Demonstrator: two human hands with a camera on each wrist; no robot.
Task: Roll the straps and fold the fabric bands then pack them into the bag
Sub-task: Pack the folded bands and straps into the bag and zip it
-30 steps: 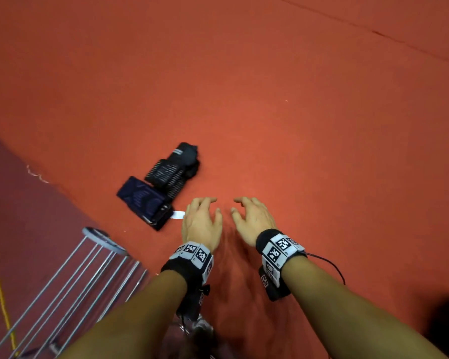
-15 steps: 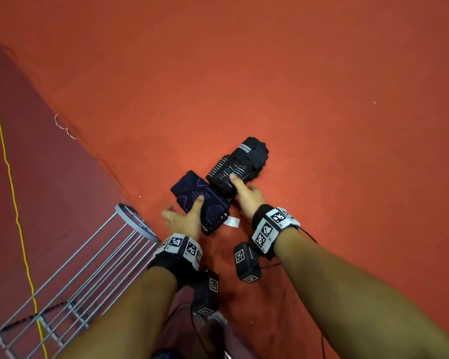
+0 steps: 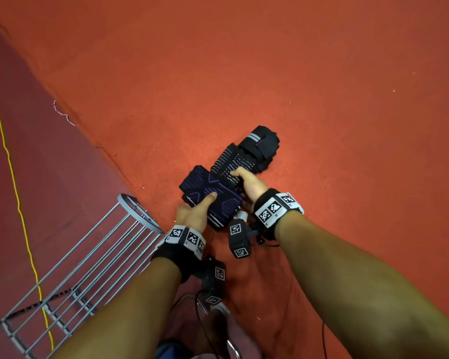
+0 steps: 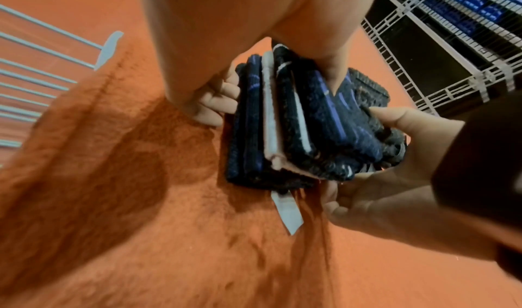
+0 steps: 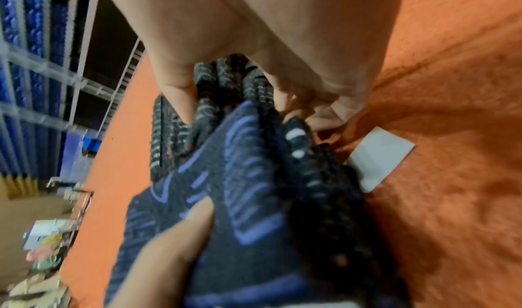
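Navy band (image 3: pixel 211 195) pinched by left hand (image 3: pixel 193 216); right hand (image 3: pixel 252 183) pinches grey band (image 3: pixel 230 165) at its 1 o'clock.

Head overhead; wrists close, floor-level.

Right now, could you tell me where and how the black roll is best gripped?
Grip the black roll across its round middle from above. It lies on its side on the carpet, untouched, its far end free; its near end abuts the folded bands.

A grey wire rack (image 3: pixel 70 270) lies beside the orange carpet (image 3: pixel 296 73); a yellow cord (image 3: pixel 13 182) crosses the darker floor (image 3: pixel 49 156).
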